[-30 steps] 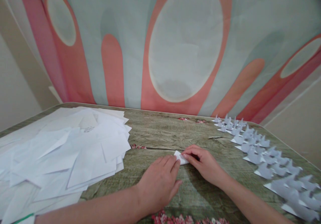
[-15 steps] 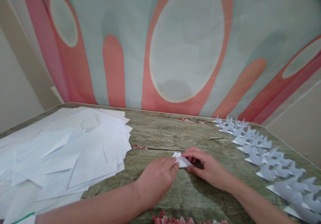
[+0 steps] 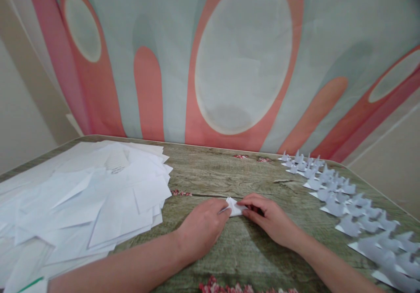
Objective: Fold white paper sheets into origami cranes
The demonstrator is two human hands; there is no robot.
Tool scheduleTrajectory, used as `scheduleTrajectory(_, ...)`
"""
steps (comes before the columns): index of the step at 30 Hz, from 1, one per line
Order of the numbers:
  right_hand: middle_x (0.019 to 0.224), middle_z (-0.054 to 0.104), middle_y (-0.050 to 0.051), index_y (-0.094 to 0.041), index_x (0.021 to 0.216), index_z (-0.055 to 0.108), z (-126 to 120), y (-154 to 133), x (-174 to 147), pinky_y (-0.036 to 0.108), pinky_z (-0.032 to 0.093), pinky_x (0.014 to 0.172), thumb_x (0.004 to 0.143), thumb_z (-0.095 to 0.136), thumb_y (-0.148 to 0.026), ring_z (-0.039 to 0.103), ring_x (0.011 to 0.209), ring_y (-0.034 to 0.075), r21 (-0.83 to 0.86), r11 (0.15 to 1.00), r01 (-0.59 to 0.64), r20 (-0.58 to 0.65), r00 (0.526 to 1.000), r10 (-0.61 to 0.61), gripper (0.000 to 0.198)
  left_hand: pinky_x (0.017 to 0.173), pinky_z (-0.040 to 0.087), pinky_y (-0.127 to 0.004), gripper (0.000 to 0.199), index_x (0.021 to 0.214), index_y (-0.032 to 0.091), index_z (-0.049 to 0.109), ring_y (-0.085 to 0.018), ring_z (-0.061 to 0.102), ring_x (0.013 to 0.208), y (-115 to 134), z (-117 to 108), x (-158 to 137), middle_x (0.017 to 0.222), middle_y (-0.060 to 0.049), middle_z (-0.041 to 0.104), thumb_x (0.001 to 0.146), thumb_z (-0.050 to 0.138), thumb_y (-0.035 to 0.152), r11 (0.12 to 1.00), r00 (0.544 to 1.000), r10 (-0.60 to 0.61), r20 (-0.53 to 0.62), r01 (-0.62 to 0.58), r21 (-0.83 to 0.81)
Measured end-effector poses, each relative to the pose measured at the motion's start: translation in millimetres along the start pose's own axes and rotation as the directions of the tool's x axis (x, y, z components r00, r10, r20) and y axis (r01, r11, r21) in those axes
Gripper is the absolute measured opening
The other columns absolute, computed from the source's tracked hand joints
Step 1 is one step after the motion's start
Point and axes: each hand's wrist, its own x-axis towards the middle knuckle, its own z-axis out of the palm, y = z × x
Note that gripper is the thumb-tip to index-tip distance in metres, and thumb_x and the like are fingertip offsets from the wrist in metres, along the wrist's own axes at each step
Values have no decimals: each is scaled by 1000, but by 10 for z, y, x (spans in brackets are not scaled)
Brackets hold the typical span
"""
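Between my two hands, just over the wood-patterned table, is a small piece of folded white paper [image 3: 235, 207]. My left hand [image 3: 206, 223] pinches its left end, thumb and fingers pressed together. On the opposite side, my right hand [image 3: 267, 214] grips the right end between thumb and fingertips. Both ends of the paper are partly covered by fingers; its middle and a small raised point at the top show. The finer folds are too small to make out.
A broad pile of loose white paper sheets [image 3: 124, 197] covers the table's left side. Several rows of small folded white paper figures [image 3: 349, 223] with pointed tips stand along the right. Behind the table [image 3: 203, 166] hangs a printed backdrop [image 3: 173, 65] in coral and grey-green.
My left hand has shifted slightly left, and my right fingers have closed in on the paper's right end. More of the paper's middle shows, and its right corner is now covered.
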Motion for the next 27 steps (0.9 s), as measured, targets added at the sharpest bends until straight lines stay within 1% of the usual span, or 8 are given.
scheduleTrajectory(4, 87, 59, 4, -22, 103, 62, -1, -7, 15, 27, 43, 69, 85, 52, -30, 54, 77, 15, -8, 1000, -27, 6, 1000, 27, 23, 75, 50, -33, 19, 94, 13, 59, -18, 56, 82, 0, 32, 1, 88, -7, 60, 88, 41, 13, 998, 1000, 18, -21, -17, 65)
scheduleTrajectory(8, 83, 58, 3, -22, 104, 63, 3, -24, 20, 26, 42, 65, 84, 53, -31, 53, 72, 15, -26, 998, -48, -7, 999, 48, 24, 75, 50, -33, 19, 96, 11, 58, -19, 56, 82, 4, 13, -2, 88, -8, 60, 87, 42, 13, 996, 999, 33, -1, -33, 87)
scheduleTrajectory(12, 87, 59, 4, -23, 99, 67, 5, -25, 25, 27, 43, 70, 85, 52, -31, 54, 78, 15, -26, 999, -36, 4, 999, 37, 22, 77, 49, -34, 19, 98, 11, 57, -19, 56, 83, 12, -11, -3, 88, -8, 60, 86, 42, 11, 995, 999, 41, 15, -43, 94)
scheduleTrajectory(15, 87, 60, 4, -24, 98, 68, 4, -24, 34, 28, 43, 73, 85, 51, -31, 55, 79, 15, -18, 999, -26, 13, 1000, 27, 22, 77, 49, -34, 19, 97, 11, 57, -19, 56, 83, 11, -8, -4, 87, -8, 60, 87, 42, 12, 994, 999, 39, 14, -41, 100)
scheduleTrajectory(21, 87, 61, 5, -24, 99, 68, 0, -29, 41, 29, 44, 75, 85, 51, -32, 55, 81, 16, -29, 999, -26, 18, 1000, 26, 23, 80, 48, -34, 19, 99, 12, 56, -20, 55, 85, 6, 3, -8, 91, -8, 59, 85, 44, 11, 995, 999, 29, 24, -31, 91)
scheduleTrajectory(27, 87, 60, 4, -25, 99, 67, 10, -9, 38, 29, 44, 75, 86, 50, -32, 55, 80, 16, -43, 999, -17, 14, 1000, 17, 23, 80, 48, -34, 19, 97, 12, 56, -19, 55, 86, 10, -11, -7, 90, -8, 59, 85, 42, 11, 996, 1000, 25, 18, -26, 80)
